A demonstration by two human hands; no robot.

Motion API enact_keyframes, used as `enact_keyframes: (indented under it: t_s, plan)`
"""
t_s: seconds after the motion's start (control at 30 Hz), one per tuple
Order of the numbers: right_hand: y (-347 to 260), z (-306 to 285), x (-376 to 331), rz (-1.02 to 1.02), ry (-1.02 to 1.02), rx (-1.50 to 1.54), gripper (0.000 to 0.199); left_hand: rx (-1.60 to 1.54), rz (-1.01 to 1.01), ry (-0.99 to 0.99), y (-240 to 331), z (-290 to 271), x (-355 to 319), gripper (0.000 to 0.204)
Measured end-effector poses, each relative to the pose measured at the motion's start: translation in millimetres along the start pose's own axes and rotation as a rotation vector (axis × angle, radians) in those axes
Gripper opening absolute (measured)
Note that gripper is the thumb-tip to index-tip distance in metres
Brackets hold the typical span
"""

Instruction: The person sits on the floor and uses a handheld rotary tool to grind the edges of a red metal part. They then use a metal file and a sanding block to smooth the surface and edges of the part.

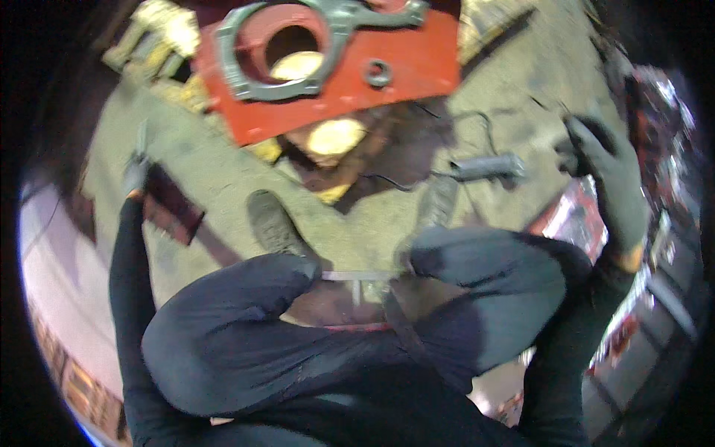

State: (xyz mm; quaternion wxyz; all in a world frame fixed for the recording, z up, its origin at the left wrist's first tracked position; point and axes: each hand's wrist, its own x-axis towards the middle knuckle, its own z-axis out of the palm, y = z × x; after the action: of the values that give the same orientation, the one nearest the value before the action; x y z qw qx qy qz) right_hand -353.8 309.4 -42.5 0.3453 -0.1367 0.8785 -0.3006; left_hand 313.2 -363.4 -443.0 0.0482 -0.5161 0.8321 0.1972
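Note:
My left hand point(136, 174), in a grey glove, is stretched out at the far left. It is closed round a thin pale bar point(141, 135) that points away from me; blur hides the bar's kind. Just beside that hand lies a dark red block-like piece point(173, 208). My right hand point(607, 167), also gloved, hovers at the right with its fingers loosely bent and apart, and I see nothing in it. Nearest to it on the floor is a grey cylindrical tool point(488, 168), seemingly a corded power tool, with a dark cable point(488, 127).
Ahead stands an orange-red metal plate point(402, 89) bearing a grey ring-shaped casting with an arm point(279, 91) and a small round collar point(378, 74). Yellow blocks point(167, 63) are behind it at the left. Shiny wrapped material point(581, 216) lies at the right, and my boots point(275, 223) rest on the floor.

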Motion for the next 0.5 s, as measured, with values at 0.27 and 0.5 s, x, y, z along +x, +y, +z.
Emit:
enact_keyframes:
  t_s: [0.27,0.5]
  plan:
    - [-17.6,25.0,-4.1,-0.016,0.238,-0.136,0.04,0.397,-0.178,-0.029,100.4,94.5,46.9,0.037]
    - [-16.5,39.8,6.1,-0.196,0.149,-0.147,0.039,0.064,-0.095,0.13,83.5,45.0,13.4,0.029]
